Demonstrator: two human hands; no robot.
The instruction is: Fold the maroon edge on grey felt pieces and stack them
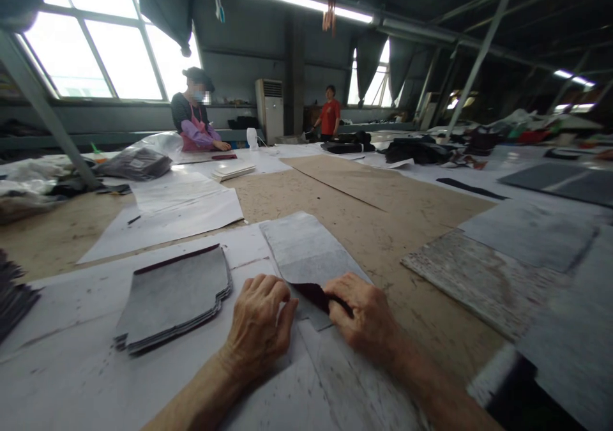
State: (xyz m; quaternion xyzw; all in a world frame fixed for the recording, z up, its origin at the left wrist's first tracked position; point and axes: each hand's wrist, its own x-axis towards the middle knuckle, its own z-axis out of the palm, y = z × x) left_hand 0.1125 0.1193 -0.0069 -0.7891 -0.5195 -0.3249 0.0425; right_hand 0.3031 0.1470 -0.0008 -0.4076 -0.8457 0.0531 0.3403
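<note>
A light grey fabric piece [311, 246] with a dark maroon underside lies on the table in front of me. My right hand [357, 306] pinches its near edge, which is folded up so the dark side shows. Beside that edge, on the left, my left hand [262, 313] rests with curled fingers, its thumb and fingertips near the fabric; what it holds, if anything, is hidden. A stack of grey cut pieces [179, 297] with a maroon edge sits to the left of my left hand.
White paper sheets [191, 217] and brown board [359, 195] cover the table. At right lies a worn board [483, 278] beside grey fabric. A dark stack [14, 297] stands at the far left. Across the table are a person in a pink apron [196, 115] and a person in red [330, 117].
</note>
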